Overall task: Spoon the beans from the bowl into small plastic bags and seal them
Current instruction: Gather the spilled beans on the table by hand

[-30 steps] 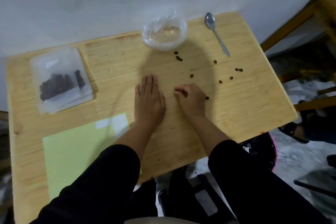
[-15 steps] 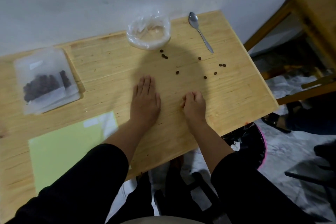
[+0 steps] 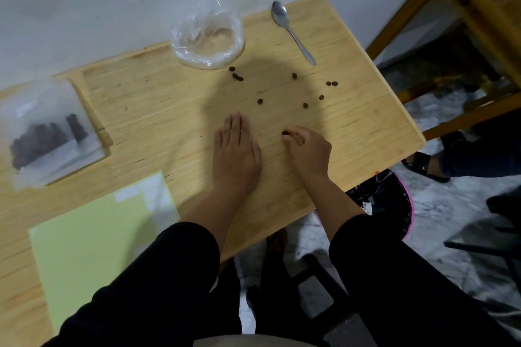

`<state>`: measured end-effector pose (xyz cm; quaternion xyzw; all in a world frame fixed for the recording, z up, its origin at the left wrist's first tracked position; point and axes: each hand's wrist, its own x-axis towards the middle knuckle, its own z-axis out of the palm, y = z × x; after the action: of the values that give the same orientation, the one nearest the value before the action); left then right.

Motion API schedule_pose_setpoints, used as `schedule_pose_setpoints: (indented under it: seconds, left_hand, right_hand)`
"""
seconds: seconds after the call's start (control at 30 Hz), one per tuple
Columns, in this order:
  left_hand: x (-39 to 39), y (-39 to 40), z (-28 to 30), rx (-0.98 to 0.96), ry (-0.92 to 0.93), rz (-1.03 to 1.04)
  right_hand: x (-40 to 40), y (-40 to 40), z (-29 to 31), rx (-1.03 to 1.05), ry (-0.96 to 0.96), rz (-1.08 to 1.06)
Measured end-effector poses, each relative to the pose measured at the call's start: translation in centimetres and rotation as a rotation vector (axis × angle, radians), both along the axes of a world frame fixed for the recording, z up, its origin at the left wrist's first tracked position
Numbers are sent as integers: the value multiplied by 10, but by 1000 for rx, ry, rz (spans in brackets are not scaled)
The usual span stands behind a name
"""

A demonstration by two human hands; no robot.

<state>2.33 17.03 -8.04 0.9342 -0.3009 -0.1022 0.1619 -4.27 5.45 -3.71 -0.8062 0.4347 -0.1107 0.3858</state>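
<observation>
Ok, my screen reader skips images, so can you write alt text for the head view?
A person's right hand pinches one bean off a wooden table while the left hand rests flat beside it. More loose beans lie beyond, near a plastic-lined bowl and a spoon; filled bags sit at left.

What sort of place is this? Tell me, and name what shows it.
Probably a plain room at home or in a small workshop, not a lab. A bare wooden table stands against a white wall, a lined waste bin sits on a marbled floor, and loose beans lie scattered by a spoon.
</observation>
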Motion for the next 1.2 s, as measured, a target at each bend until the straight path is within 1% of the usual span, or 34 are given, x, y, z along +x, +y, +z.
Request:
schedule_pose_setpoints:
  seconds: [0.1, 0.2, 0.27, 0.33, 0.4, 0.43, 0.5, 0.53, 0.57, 0.6, 0.67, 0.73, 0.77, 0.8, 0.87, 0.9, 0.93, 1.0, 1.07, 1.2]
  left_hand:
    - [0, 0, 1, -3, -3, 3]
    - [1, 0, 2, -1, 13, 4]
    - [0, 0, 2, 11, 5, 3]
    - [1, -1, 2, 10, -1, 0]
    - [2, -1, 2, -3, -5, 4]
    - [2, 0, 2, -8, -4, 4]
    - [1, -1, 3, -22, 1, 7]
    - [2, -3, 3, -28, 4, 16]
    - [4, -4, 4, -32, 8, 37]
    - [9, -6, 5, -35, 9, 71]
    - [23, -11, 8, -31, 8, 135]
    - [41, -13, 10, -16, 6, 172]
    - [49, -13, 10, -13, 1, 194]
    - [55, -13, 11, -6, -5, 223]
    - [61, -13, 9, 32, -9, 262]
    - [61, -13, 7, 45, -18, 266]
    - [61, -13, 5, 50, -28, 265]
    - [60, -13, 4, 47, -43, 258]
    - [59, -13, 5, 40, -36, 254]
    - [60, -12, 6, 39, -19, 261]
  right_hand:
    - [-1, 1, -1, -29, -18, 11]
    - [1, 3, -2, -59, 30, 54]
    - [2, 2, 1, -8, 60, 41]
    - [4, -1, 6, 151, 31, -16]
    - [7, -4, 12, 399, -59, -95]
    - [9, -5, 14, 561, -149, -150]
    - [15, -8, 17, 901, -388, -256]
    - [18, -9, 17, 1040, -476, -279]
    - [21, -11, 18, 1146, -517, -273]
    - [25, -12, 20, 1216, -525, -248]
    - [33, -17, 23, 1256, -523, -233]
    - [44, -23, 22, 1208, -488, -250]
    - [49, -25, 20, 1110, -415, -224]
    - [54, -28, 17, 955, -299, -159]
    - [61, -32, 11, 576, -56, 46]
    - [64, -34, 8, 416, 0, 145]
    - [68, -35, 6, 299, 19, 221]
    - [76, -36, 4, 161, 12, 304]
    - [80, -36, 1, 76, 3, 354]
    - [85, -37, -5, 5, -5, 395]
